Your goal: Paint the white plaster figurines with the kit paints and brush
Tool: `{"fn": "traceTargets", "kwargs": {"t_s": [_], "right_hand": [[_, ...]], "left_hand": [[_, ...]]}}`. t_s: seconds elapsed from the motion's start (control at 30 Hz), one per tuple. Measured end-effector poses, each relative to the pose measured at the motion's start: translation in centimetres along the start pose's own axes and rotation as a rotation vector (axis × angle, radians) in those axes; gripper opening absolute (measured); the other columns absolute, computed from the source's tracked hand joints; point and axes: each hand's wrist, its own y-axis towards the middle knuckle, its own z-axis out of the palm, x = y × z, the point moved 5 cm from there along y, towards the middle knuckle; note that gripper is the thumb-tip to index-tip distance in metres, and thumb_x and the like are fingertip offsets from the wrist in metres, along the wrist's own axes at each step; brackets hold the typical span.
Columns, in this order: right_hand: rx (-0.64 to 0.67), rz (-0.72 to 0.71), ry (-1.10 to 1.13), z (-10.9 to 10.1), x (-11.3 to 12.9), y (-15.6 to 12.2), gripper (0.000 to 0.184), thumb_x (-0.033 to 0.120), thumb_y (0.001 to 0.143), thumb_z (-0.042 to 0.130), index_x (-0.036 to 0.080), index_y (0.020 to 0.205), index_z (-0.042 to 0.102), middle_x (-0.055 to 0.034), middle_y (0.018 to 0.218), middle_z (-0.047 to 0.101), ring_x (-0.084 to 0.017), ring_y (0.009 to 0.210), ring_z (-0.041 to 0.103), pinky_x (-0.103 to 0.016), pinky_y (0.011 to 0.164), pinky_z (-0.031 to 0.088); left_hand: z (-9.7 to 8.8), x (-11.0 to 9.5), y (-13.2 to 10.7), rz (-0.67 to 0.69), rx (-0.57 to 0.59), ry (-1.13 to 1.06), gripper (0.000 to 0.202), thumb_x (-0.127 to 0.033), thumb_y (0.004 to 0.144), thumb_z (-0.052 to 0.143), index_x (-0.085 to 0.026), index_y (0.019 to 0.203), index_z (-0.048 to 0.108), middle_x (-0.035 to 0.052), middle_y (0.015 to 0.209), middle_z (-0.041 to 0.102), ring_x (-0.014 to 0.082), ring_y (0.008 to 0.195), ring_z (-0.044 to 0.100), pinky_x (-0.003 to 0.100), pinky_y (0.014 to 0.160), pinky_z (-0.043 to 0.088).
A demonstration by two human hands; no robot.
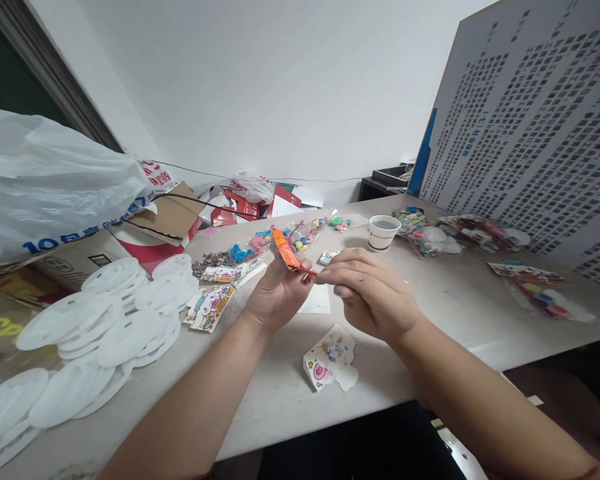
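Note:
My left hand [276,295] is raised over the table with its fingers closed on a small orange packet [283,249]. My right hand [369,293] meets it from the right, fingers pinched on a thin red stick [309,271] at the packet's lower end. Below the hands a printed cartoon cut-out [330,358] lies on the pale table [460,300]. A small white paper square [317,300] lies just behind the hands.
Several white round discs [105,320] are heaped at the left. Cartoon cards [211,307], bags of coloured beads [260,243] and a paper cup [383,232] stand beyond. A plastic bag [50,180] sits on boxes at far left. A printed board [530,133] leans at right.

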Motion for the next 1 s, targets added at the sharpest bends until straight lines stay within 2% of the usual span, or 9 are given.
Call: {"fn": "traceTargets", "kwargs": {"t_s": [0.07,0.17,0.23,0.37,0.53,0.63,0.7,0.87,1.0], "right_hand": [[0.011,0.004,0.017,0.1,-0.1,0.0,0.019,0.016,0.097,0.050,0.010,0.104,0.066,-0.0129,0.084,0.073,-0.021,0.086,0.069,-0.037,0.073,0.059],[-0.103,0.056,-0.006,-0.5,-0.3,-0.1,0.023,0.021,0.100,0.045,0.015,0.103,0.067,-0.0082,0.077,0.071,-0.019,0.077,0.067,-0.036,0.070,0.058],[-0.154,0.062,-0.054,-0.7,-0.2,-0.1,0.024,0.021,0.100,0.044,0.017,0.108,0.067,-0.0081,0.081,0.072,-0.020,0.080,0.068,-0.037,0.071,0.058],[-0.066,0.025,-0.018,-0.4,-0.3,-0.1,0.021,0.017,0.096,0.050,0.015,0.107,0.067,-0.0106,0.086,0.074,-0.021,0.083,0.069,-0.038,0.073,0.059],[-0.165,0.073,-0.018,-1.2,-0.7,-0.1,0.023,0.019,0.099,0.047,0.018,0.102,0.069,-0.0068,0.079,0.072,-0.018,0.078,0.067,-0.036,0.073,0.058],[-0.113,0.062,0.024,-0.8,-0.5,0.1,0.021,0.019,0.098,0.049,0.015,0.106,0.068,-0.0091,0.085,0.074,-0.019,0.082,0.068,-0.036,0.076,0.058],[-0.066,0.077,0.088,-0.4,-0.5,0.2,0.020,0.018,0.098,0.049,0.013,0.103,0.068,-0.0106,0.083,0.074,-0.019,0.080,0.068,-0.036,0.074,0.058],[-0.148,0.116,0.127,-0.7,-0.2,0.4,0.021,0.020,0.098,0.049,0.015,0.095,0.069,-0.0070,0.073,0.070,-0.016,0.071,0.065,-0.034,0.068,0.056],[-0.086,0.127,0.106,0.0,0.2,0.4,0.024,0.022,0.101,0.046,0.013,0.100,0.068,-0.0111,0.082,0.074,-0.017,0.080,0.068,-0.035,0.076,0.057]], "left_hand": [[-0.1,0.1,0.0,-0.008,0.008,-0.022,0.029,-0.029,0.062,0.091,-0.025,0.081,0.070,-0.0054,0.073,0.061,0.0091,0.074,0.057,0.025,0.073,0.048],[-0.4,0.2,-0.1,-0.014,0.023,-0.001,0.028,-0.031,0.062,0.091,-0.023,0.080,0.071,-0.0040,0.076,0.064,0.0103,0.077,0.059,0.026,0.076,0.048],[-0.6,0.3,-0.1,-0.021,0.031,0.072,0.028,-0.036,0.063,0.090,-0.021,0.076,0.070,-0.0013,0.082,0.066,0.0127,0.081,0.060,0.028,0.079,0.049],[-1.0,0.4,-0.1,-0.030,0.012,0.157,0.029,-0.035,0.059,0.092,-0.021,0.074,0.071,-0.0008,0.081,0.066,0.0134,0.082,0.061,0.029,0.080,0.050],[-1.1,0.3,0.0,-0.018,0.036,0.149,0.029,-0.036,0.061,0.091,-0.021,0.075,0.072,-0.0016,0.080,0.067,0.0117,0.080,0.060,0.028,0.082,0.050],[-1.0,0.3,-0.1,-0.053,0.053,0.188,0.030,-0.037,0.058,0.092,-0.021,0.074,0.073,-0.0005,0.079,0.069,0.0134,0.081,0.062,0.029,0.082,0.050],[-1.0,0.4,-0.2,-0.075,0.058,0.184,0.033,-0.036,0.054,0.094,-0.022,0.075,0.073,-0.0014,0.075,0.068,0.0135,0.078,0.063,0.029,0.081,0.051],[-0.9,0.4,-0.4,-0.111,0.046,0.102,0.029,-0.029,0.052,0.095,-0.024,0.069,0.071,-0.0042,0.068,0.063,0.0113,0.069,0.058,0.030,0.077,0.052],[-0.6,0.6,-0.5,-0.132,0.047,0.078,0.030,-0.032,0.053,0.095,-0.024,0.071,0.073,-0.0039,0.064,0.058,0.0101,0.065,0.054,0.027,0.070,0.050]]}}
